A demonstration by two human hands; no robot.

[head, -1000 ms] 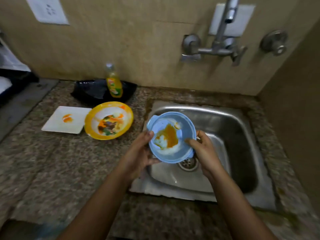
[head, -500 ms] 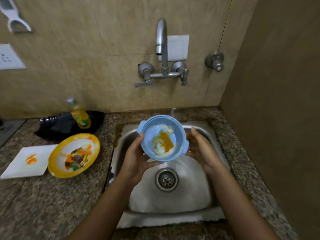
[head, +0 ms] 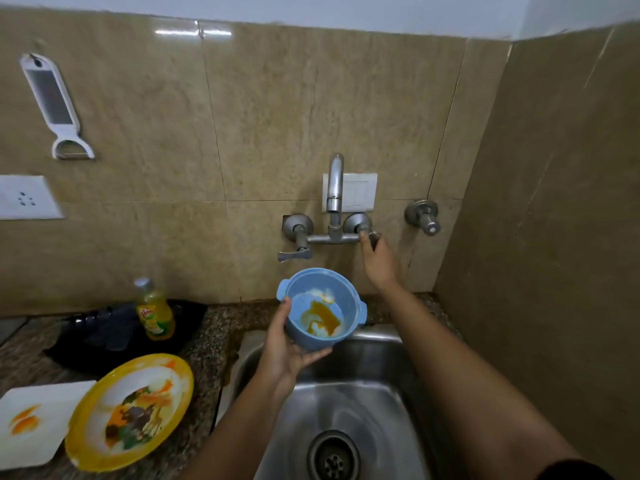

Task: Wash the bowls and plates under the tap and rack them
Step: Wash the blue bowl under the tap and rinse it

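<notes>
The right hand (head: 379, 263) covers most of the right tap handle (head: 374, 235); whether its fingers pinch or only touch it is too small to tell. The left hand (head: 282, 355) hides the underside of the blue bowl (head: 311, 282). The left edge cuts off the white plate (head: 38, 420) and the wall socket (head: 24, 197). The bottom edge cuts off the sink (head: 363, 400). The bottle (head: 154, 315) label is unreadable.

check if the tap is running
Not running: no stream falls from the spout into the sink, and the right hand grips the right tap handle.
</notes>
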